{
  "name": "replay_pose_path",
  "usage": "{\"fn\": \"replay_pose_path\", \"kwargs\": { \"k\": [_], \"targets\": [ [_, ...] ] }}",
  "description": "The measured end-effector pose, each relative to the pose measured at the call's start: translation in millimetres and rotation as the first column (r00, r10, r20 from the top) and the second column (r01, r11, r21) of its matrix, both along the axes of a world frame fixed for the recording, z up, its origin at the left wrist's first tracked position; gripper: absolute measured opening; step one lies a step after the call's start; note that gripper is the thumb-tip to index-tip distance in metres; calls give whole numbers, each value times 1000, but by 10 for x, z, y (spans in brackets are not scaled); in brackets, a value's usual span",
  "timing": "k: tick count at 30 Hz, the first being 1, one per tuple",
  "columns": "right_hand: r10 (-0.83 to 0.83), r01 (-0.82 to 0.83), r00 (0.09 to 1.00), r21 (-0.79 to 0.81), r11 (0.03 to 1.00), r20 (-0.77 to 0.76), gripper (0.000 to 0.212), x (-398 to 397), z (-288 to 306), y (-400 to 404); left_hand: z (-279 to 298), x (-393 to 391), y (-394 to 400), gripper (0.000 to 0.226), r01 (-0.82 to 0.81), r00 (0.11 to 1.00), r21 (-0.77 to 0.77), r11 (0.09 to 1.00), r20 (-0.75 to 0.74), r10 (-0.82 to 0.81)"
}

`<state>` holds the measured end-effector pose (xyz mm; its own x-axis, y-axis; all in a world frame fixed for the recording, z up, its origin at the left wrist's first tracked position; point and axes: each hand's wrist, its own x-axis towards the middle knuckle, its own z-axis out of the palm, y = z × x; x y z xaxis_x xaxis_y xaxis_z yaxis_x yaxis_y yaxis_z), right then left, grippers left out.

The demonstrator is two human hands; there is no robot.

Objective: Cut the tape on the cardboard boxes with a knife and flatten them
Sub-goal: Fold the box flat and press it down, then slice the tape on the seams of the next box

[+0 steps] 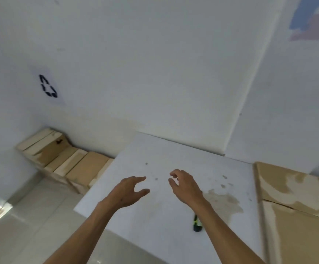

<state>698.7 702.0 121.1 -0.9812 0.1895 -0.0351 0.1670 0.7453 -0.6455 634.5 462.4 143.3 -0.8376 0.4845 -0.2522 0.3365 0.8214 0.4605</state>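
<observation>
Reaching out over the white desk (173, 155), both hands hold nothing: the left hand (130, 191) has its fingers straight and spread, thumb apart, and the right hand (185, 185) has its fingers loosely curled and relaxed. They hang side by side, near each other but apart, above the middle of the desk.

Much of the knife (197, 225) is hidden under the right forearm; only a dark handle end with a green streak shows, lying on the desk near the near edge. Its blade cannot be seen.

At the right, flat cardboard (297, 216) with pale torn patches lies beside the desk and is cut off by the right and bottom borders. At the far left, below the desk's left edge, boxes (74, 162) stand in a row along the wall on the floor (32, 216); blur makes their tape hard to make out. A sheet with a recycling mark (48, 86) hangs on the left wall.

A brownish stain (223, 202) marks the desk right of the right wrist. The desk's far edge meets the wall; its left corner juts over open floor.
</observation>
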Motion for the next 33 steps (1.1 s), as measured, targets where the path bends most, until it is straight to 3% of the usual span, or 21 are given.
{"fn": "replay_pose_path", "kwargs": {
  "k": [10,17,23,28,33],
  "targets": [
    [139,-139,990,-32,990,-8,31,-1259,-148,-1989,-56,-933,-2053,63,-182,982,47,982,56,179],
    [123,-120,992,-99,988,25,29,-2646,-482,-3130,-223,-2268,-3217,64,-199,971,6,980,134,196],
    [179,-169,976,-83,982,126,40,-3846,-531,-4135,-197,-3460,-4257,63,-251,957,2,968,153,248],
    [100,-86,968,-68,994,230,42,-4668,-845,-4725,-449,-4364,-4861,60,-246,953,-11,969,180,244],
    [-74,106,910,-58,993,408,41,-5177,-1597,-4939,-1178,-5248,-5056,57,-109,954,-38,993,277,115]
  ]
}}
